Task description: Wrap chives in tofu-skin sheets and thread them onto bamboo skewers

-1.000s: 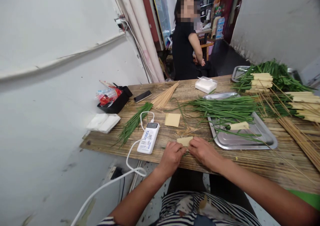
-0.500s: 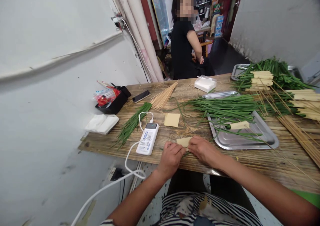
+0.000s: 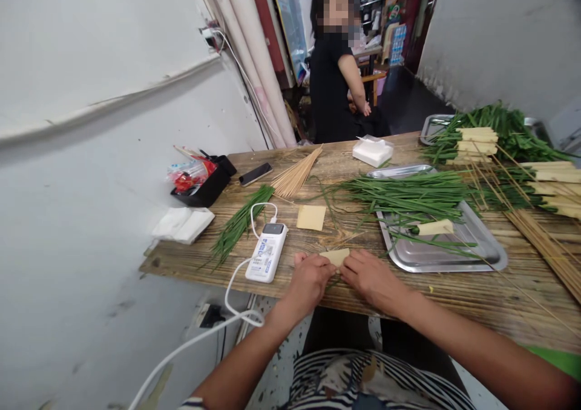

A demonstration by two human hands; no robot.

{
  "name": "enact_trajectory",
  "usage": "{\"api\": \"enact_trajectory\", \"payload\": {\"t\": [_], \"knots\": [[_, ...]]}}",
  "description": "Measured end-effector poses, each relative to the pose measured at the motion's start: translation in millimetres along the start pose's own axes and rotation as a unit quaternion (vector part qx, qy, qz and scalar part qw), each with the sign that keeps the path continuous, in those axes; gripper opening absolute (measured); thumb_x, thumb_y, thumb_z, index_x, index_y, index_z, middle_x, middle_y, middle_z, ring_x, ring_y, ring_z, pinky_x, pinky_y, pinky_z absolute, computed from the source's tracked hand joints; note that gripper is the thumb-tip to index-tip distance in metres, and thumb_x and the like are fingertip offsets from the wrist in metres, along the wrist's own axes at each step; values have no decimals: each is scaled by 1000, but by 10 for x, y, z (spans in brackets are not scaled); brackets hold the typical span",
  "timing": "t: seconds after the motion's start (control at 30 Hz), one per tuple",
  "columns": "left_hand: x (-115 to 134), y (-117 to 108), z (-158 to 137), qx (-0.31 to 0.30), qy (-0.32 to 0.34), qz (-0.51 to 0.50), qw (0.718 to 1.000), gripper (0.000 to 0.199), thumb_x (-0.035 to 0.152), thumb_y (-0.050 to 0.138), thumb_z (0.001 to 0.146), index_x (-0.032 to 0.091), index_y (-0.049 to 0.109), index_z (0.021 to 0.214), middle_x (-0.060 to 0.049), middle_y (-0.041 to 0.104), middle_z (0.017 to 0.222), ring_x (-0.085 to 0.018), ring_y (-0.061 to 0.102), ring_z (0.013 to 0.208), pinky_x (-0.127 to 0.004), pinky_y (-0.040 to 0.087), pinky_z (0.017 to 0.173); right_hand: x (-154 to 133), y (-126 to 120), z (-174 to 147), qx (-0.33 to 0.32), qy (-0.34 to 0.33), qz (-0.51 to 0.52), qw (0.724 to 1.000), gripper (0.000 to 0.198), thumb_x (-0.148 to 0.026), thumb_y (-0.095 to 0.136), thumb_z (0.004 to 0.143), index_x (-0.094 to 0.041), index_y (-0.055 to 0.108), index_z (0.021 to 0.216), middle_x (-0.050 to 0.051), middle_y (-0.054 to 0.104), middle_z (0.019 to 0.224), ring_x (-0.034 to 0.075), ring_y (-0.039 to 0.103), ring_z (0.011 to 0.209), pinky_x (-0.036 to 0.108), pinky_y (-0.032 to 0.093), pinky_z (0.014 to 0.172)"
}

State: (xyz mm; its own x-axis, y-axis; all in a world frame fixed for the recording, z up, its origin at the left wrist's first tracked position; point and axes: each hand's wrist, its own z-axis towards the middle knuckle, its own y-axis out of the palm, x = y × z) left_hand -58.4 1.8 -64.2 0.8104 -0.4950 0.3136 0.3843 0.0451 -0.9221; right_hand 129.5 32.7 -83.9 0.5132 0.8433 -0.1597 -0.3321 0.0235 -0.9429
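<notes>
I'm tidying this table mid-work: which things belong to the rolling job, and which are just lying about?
In use: left hand, right hand, tofu-skin roll, spare tofu sheet, chives, metal tray, bamboo skewers.
Lying about: power bank, phone, tissues, black box.

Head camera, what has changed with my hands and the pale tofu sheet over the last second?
Almost nothing: the left hand and right hand stay pressed on the pale tofu sheet at the wooden table's near edge, fingers barely shifting. The white power bank lies unmoved.
</notes>
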Motion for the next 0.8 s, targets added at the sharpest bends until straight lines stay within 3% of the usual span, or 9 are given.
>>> {"api": "enact_trajectory", "payload": {"t": [0.2,0.33,0.43,0.53,0.67,0.8], "knots": [[1,58,-39,33,-22,-3,999,26,21,49,91,21,67,74,-2,62,75,-15,51,74,-32,29,71,92,-58,105,-30,25,121,992,31,-21,41,95,-16,62,72,4,54,75,16,42,75,27,32,64],[28,94,-85,42,-29,4,999,22,23,48,92,23,69,86,-3,64,81,-16,52,78,-33,31,72,197,-41,158,-30,5,188,982,29,-20,46,93,-16,65,71,5,56,74,16,45,74,26,35,65],[32,143,-134,80,-17,19,996,20,24,48,93,23,66,101,-3,65,83,-16,55,80,-33,32,75,250,-16,179,-34,-6,204,978,30,-19,48,91,-16,65,67,5,56,71,16,47,73,27,37,66],[25,189,-177,118,8,40,992,19,25,47,94,23,65,101,-2,65,84,-15,55,82,-34,33,79,279,-4,196,-40,-4,220,975,29,-21,49,91,-15,65,67,5,57,71,16,49,73,27,38,67],[17,194,-191,119,46,42,991,24,26,39,98,21,63,100,-3,67,90,-16,55,90,-35,33,82,300,-8,224,-51,-4,225,973,27,-19,51,89,-15,66,67,5,58,71,16,50,74,27,38,68],[-12,182,-163,92,68,23,993,25,23,37,98,18,61,103,-4,66,89,-16,54,84,-33,36,78,309,-14,232,-56,0,223,973,24,-17,53,88,-15,66,68,5,59,72,16,50,74,26,38,69]]}}
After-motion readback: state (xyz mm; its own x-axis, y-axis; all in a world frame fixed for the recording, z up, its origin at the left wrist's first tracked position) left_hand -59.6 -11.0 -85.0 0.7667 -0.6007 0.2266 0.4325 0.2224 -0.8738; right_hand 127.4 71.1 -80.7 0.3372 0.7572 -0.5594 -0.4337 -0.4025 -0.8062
